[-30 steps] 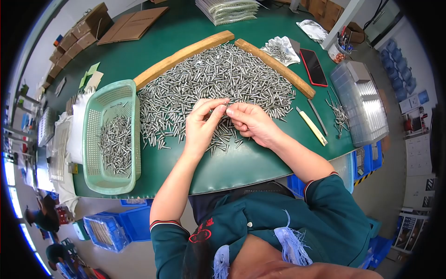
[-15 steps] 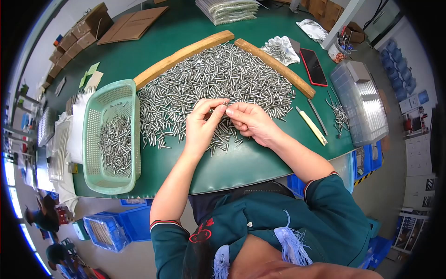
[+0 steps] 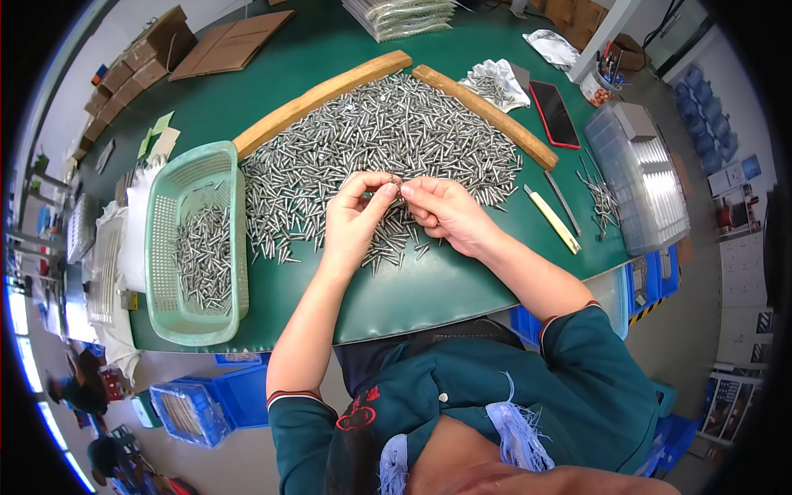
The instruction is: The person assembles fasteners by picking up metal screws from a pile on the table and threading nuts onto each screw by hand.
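A broad pile of small silvery metal pins (image 3: 363,124) covers the middle of the green table. At its near edge my left hand (image 3: 355,219) and my right hand (image 3: 450,214) meet, thumbs and index fingers pinched together. Between the fingertips shows a bit of a small metal pin (image 3: 398,184), mostly hidden by the fingers. Both hands are closed on it. To the left stands a pale green plastic basket (image 3: 157,272) with more pins heaped inside.
Two wooden strips (image 3: 326,97) border the pile's far side. On the right lie a utility knife (image 3: 551,219), a thin metal bar (image 3: 563,204), a red-edged phone (image 3: 553,115) and a clear plastic box (image 3: 639,198). A white cloth (image 3: 505,82) holds more pins.
My left fingers have shifted slightly around the pin, and the pinch stays in nearly the same place. The whole view has moved a little; the pile and basket look unchanged.
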{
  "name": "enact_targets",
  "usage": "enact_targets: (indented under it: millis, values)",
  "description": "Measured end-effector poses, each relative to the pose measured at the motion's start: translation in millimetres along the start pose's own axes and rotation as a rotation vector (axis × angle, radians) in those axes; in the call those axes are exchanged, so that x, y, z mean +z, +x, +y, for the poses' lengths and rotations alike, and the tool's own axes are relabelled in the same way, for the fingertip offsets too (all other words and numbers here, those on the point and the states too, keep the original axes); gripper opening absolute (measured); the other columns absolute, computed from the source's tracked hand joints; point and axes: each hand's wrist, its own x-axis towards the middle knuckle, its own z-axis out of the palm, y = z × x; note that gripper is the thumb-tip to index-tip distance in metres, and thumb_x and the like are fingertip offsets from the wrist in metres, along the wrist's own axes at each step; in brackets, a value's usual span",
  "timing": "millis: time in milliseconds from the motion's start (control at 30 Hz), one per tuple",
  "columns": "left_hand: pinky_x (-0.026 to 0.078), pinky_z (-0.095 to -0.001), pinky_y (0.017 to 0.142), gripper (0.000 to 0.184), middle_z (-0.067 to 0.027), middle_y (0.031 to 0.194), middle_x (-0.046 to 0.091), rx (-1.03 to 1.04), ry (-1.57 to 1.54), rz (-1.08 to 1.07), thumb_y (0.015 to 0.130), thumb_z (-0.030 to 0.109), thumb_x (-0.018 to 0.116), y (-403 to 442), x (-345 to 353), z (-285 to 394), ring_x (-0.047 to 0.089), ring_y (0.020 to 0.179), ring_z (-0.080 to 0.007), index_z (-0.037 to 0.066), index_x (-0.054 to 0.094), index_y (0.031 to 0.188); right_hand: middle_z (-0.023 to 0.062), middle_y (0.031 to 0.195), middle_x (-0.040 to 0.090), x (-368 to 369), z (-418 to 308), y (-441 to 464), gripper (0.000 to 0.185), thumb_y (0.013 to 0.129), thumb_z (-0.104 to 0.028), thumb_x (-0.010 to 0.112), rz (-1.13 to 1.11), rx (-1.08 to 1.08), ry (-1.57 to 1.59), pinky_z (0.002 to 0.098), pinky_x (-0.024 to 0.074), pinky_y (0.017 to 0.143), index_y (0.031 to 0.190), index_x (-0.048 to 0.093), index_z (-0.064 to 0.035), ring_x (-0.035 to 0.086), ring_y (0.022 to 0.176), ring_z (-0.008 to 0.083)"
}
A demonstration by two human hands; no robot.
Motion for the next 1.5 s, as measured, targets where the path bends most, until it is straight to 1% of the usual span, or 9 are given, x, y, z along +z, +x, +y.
enact_targets:
  millis: [200,500,600,800,900,1100,1200,1300,1500]
  values:
    - [0.044,-0.0190,0.067,0.012,-0.0029,0.094,0.058,0.031,0.086,-0.020,0.084,0.008,0.061,0,-1,-5,0.054,0.081,-0.0070,0.003,0.063,0.096,-0.0082,0.062,0.045,-1,0,0,0.020,0.087,-0.029,0.060,-0.001,-0.013,0.000,0.0134,0.0242,0.039,0.089,0.059,-0.0091,0.037,0.050,-0.0014]
    - [0.045,-0.0203,0.073,0.014,-0.0053,0.097,0.059,0.024,0.013,-0.018,0.085,0.007,0.060,-1,1,1,0.055,0.085,-0.0089,0.002,0.063,0.097,-0.0081,0.062,0.044,0,0,-1,0.019,0.087,-0.028,0.061,-0.002,-0.021,0.000,0.0140,0.0231,0.039,0.090,0.060,-0.0092,0.036,0.050,-0.0011]
    - [0.045,-0.0219,0.076,0.014,-0.0062,0.098,0.059,-0.004,0.036,-0.013,0.085,0.006,0.060,-1,1,1,0.056,0.088,-0.0106,0.001,0.063,0.097,-0.0076,0.062,0.042,3,-2,-1,0.016,0.090,-0.022,0.056,0.018,-0.027,-0.010,0.0140,0.0220,0.038,0.079,0.053,-0.0107,0.034,0.050,-0.0011]
    - [0.045,-0.0237,0.080,0.014,-0.0070,0.099,0.060,-0.009,0.032,-0.027,0.085,0.006,0.059,-1,2,4,0.056,0.091,-0.0128,0.001,0.064,0.098,-0.0084,0.062,0.043,-2,2,1,0.018,0.087,-0.029,0.061,0.009,-0.037,-0.019,0.0148,0.0216,0.040,0.087,0.060,-0.0106,0.035,0.050,-0.0011]
    - [0.044,-0.0238,0.081,0.015,-0.0067,0.098,0.060,0.001,0.022,-0.029,0.085,0.006,0.059,-1,3,6,0.056,0.092,-0.0126,0.001,0.065,0.098,-0.0078,0.062,0.043,2,-2,-1,0.014,0.090,-0.022,0.056,0.016,-0.011,-0.015,0.0138,0.0222,0.038,0.082,0.055,-0.0100,0.034,0.050,-0.0014]
    - [0.044,-0.0226,0.079,0.015,-0.0059,0.097,0.060,-0.031,0.011,-0.035,0.085,0.007,0.059,0,1,4,0.055,0.089,-0.0112,0.001,0.065,0.098,-0.0077,0.062,0.043,2,-1,-1,0.014,0.090,-0.022,0.056,0.021,-0.005,-0.034,0.0138,0.0220,0.038,0.084,0.055,-0.0097,0.034,0.050,-0.0016]
    - [0.043,-0.0210,0.068,0.017,-0.0044,0.100,0.061,-0.038,0.053,-0.051,0.088,0.012,0.055,0,-1,-1,0.054,0.085,-0.0087,0.002,0.065,0.098,-0.0086,0.061,0.043,-1,2,1,0.018,0.087,-0.028,0.060,-0.007,-0.010,-0.025,0.0143,0.0224,0.039,0.087,0.058,-0.0108,0.035,0.049,-0.0012]
    - [0.043,-0.0208,0.068,0.017,-0.0041,0.098,0.061,-0.055,0.010,-0.039,0.088,0.013,0.056,-1,1,-1,0.054,0.083,-0.0082,0.002,0.065,0.097,-0.0080,0.062,0.042,1,0,0,0.014,0.091,-0.022,0.055,0.007,-0.004,-0.013,0.0136,0.0216,0.038,0.084,0.055,-0.0094,0.034,0.049,-0.0020]
    - [0.044,-0.0229,0.068,0.014,-0.0030,0.083,0.058,0.079,0.276,0.021,0.080,0.009,0.065,-1,-1,4,0.054,0.078,-0.0105,0.005,0.067,0.093,-0.0089,0.059,0.042,-2,-4,0,0.025,0.089,-0.035,0.056,0.027,-0.046,-0.187,0.0149,0.0225,0.039,0.080,0.059,-0.0114,0.034,0.049,-0.0011]
